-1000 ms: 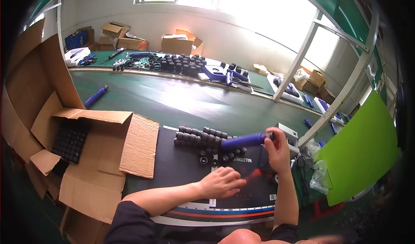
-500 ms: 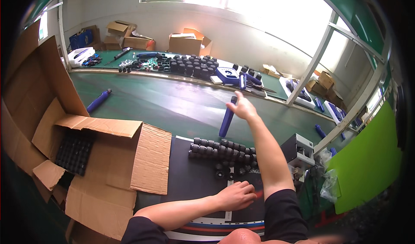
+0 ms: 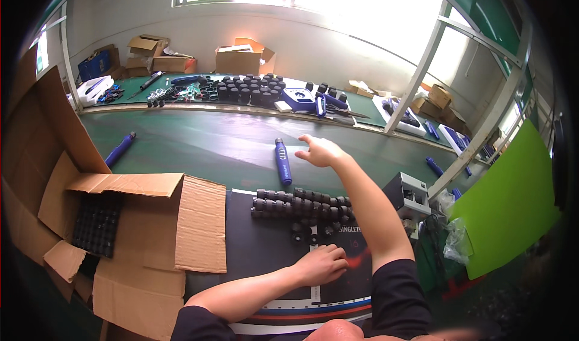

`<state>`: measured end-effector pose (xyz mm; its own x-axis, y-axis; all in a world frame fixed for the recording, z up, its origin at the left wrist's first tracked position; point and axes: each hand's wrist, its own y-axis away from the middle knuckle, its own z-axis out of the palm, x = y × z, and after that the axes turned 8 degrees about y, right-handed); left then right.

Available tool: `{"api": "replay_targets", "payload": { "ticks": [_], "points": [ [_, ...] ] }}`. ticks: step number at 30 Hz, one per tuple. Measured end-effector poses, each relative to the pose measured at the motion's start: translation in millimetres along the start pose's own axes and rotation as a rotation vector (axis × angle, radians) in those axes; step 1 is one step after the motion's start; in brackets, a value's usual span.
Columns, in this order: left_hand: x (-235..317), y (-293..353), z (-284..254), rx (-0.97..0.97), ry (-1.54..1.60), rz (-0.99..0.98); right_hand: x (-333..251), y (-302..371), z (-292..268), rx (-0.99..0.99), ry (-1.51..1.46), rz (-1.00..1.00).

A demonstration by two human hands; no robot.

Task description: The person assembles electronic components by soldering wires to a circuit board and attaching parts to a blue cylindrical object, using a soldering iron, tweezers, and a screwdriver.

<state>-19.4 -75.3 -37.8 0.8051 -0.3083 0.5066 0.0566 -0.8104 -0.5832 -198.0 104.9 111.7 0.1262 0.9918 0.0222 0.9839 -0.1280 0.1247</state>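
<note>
A blue pen-shaped device [image 3: 283, 163] with a dark grey end lies on the green surface in front of me. My right hand [image 3: 322, 152] is just right of it, apart from it and empty, its thumb and forefinger spread. Closer to me, my left hand [image 3: 319, 264] rests on the black printed mat [image 3: 259, 244] with its fingers curled; whatever may be under them is hidden. Several rows of short black ribbed cylinders [image 3: 295, 204] lie on the mat between my hands, with a few loose black rings [image 3: 297, 232] nearer my left hand.
An open cardboard box [image 3: 202, 226] at left holds a block of black parts [image 3: 96, 223]. Another blue device [image 3: 120, 149] lies behind it. Black caps [image 3: 253, 90] and a blue-and-white dial scale [image 3: 300, 99] stand on the far shelf. A grey machine [image 3: 407, 196] is at right.
The blue device has left my right hand's fingers; it has turned and now lies farther left with its marked face showing. The whole view has shifted slightly. My left hand stays on the mat.
</note>
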Motion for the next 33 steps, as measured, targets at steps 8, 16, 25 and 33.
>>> {"api": "replay_targets", "payload": {
  "ticks": [8, 16, 25, 33],
  "points": [
    [-0.1, 3.0, -7.4, -0.059, -0.031, -0.012, 48.3, 110.0, -19.4, -0.001, 0.142, 0.063],
    [1.3, 3.6, -7.1, -0.051, -0.079, 0.002, 52.1, 186.1, 67.9, 0.523, 0.213, -0.279],
    [8.4, -2.4, -51.8, 0.263, -0.297, -0.039, 0.5, 211.7, 102.3, 0.588, 0.125, -0.491],
    [-12.1, 8.9, -31.2, 0.137, -0.425, -0.261, 41.6, 231.9, 105.8, 0.541, 0.152, -0.483]
  ]
}}
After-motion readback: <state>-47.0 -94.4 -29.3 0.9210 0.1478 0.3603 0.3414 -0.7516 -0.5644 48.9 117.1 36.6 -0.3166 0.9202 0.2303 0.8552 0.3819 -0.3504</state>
